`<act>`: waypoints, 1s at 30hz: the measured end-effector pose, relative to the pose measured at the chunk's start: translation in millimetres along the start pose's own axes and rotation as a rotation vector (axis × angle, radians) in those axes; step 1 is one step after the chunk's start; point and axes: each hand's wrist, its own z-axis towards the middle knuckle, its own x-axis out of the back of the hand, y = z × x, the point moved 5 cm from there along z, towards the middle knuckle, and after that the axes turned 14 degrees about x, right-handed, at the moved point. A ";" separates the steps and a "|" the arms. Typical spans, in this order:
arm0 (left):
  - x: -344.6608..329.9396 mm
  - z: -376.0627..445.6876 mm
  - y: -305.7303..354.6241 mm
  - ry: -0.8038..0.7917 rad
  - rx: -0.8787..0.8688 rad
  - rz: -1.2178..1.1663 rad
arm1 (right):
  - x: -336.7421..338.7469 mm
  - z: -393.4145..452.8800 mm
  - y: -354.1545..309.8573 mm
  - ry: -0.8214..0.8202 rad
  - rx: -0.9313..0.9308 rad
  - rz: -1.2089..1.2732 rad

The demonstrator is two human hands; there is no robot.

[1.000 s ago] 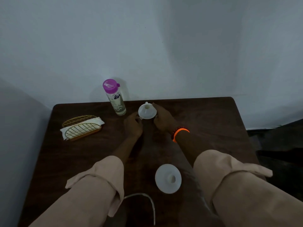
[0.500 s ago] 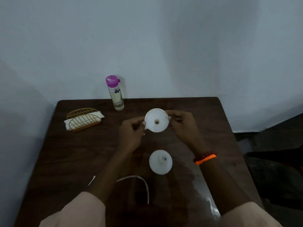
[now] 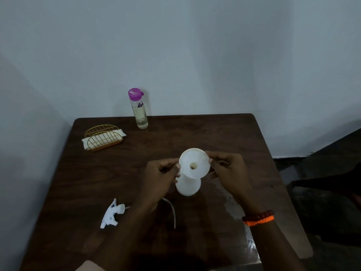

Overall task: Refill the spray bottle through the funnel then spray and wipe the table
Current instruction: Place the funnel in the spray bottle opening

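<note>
Head view, frame center: left hand (image 3: pixel 159 173) and right hand (image 3: pixel 229 170) pinch the funnel (image 3: pixel 194 165) rim, steadying it over the open spray bottle (image 3: pixel 188 186) for refilling.

Single head view, looking forward-down at table (image 3: pixel 224 137), close above hands.

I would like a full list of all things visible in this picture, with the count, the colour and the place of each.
table: one, dark brown wood, against the wall
funnel: one, white, held over the spray bottle
spray bottle: one, white, open, mid-table
spray head: one, white, lying near left, with its tube
refill bottle: one, clear with purple cap, upright at far edge
napkin holder: one, gold wire, far left, white napkins inside
bracelet: one, orange and dark, right wrist
left hand: pinches funnel rim
right hand: pinches funnel rim
</note>
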 end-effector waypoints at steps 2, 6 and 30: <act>0.1 -3.2 -0.3 -0.006 0.003 0.006 | 0.0 -2.9 -1.2 0.000 -0.005 0.006; 0.5 -5.8 -3.5 -0.015 0.027 -0.018 | -0.4 -6.3 -0.7 -0.007 -0.024 0.019; -5.9 -1.4 -24.4 -0.034 0.119 -0.053 | -9.4 -5.0 18.2 -0.127 -0.068 0.008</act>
